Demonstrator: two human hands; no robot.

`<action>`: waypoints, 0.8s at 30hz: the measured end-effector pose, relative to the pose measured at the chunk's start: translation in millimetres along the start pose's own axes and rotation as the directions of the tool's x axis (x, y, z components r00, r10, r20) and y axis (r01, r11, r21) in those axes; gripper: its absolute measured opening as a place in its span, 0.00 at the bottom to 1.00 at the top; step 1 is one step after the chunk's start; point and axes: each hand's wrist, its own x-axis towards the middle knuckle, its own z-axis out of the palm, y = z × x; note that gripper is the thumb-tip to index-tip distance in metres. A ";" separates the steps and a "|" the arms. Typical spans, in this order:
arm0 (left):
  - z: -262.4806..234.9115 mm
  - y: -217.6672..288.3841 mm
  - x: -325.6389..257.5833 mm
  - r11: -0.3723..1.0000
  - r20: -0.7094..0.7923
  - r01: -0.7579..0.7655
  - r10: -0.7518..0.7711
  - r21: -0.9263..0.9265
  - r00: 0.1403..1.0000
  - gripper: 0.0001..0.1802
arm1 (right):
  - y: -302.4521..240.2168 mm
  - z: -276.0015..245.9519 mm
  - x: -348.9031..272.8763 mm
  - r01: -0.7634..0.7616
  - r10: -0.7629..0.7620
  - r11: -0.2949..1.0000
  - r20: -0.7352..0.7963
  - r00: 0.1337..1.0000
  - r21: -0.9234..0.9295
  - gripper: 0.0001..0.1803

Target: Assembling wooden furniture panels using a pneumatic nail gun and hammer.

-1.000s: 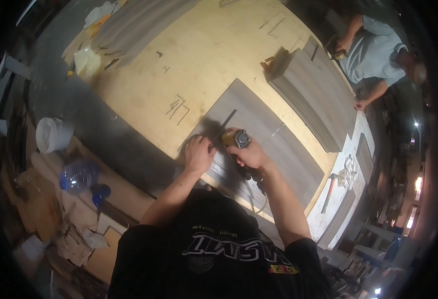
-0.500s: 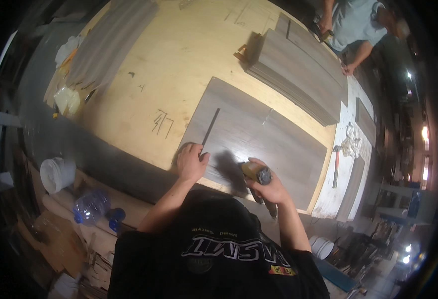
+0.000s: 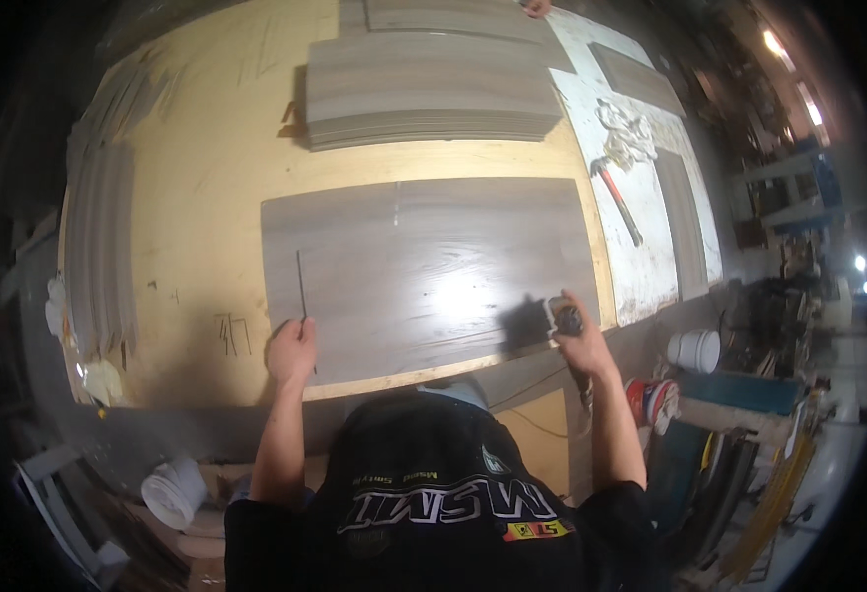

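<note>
1. A grey board [image 3: 424,276] lay flat on the wooden table [image 3: 207,197], its near edge close to the person.
2. The left hand [image 3: 292,347] rested at the board's near left corner, fingers closed around the lower end of a thin dark rod [image 3: 301,286] that lay along the board.
3. The right hand [image 3: 577,340] gripped a small power tool [image 3: 564,318] at the board's near right corner.
4. A stack of grey boards [image 3: 433,89] sat beyond, well apart.
5. A hammer [image 3: 616,202] lay on the white sheet [image 3: 650,266] to the right.
6. A white bucket [image 3: 695,349] stood below the table's edge.
</note>
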 end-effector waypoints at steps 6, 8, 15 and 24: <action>33.4 -19.4 3.0 0.995 -0.147 -0.039 0.053 0.097 0.988 0.23 | 50.0 -56.2 62.1 0.017 -0.046 0.982 -0.152 0.987 -0.188 0.47; 57.2 -32.8 7.6 0.996 -0.331 -0.066 0.082 0.059 0.940 0.24 | 72.5 -71.8 89.3 0.028 -0.067 0.980 -0.194 0.979 -0.195 0.47; 93.7 -102.9 31.8 0.955 -0.245 -0.128 0.061 -0.268 0.968 0.22 | 84.5 -69.3 157.3 0.202 -0.498 0.628 -0.188 0.847 -0.752 0.37; 73.7 -60.7 52.5 0.945 -0.213 0.035 -0.110 -0.326 0.971 0.25 | 89.6 8.4 172.5 0.131 -0.162 0.982 -0.238 0.958 -0.137 0.36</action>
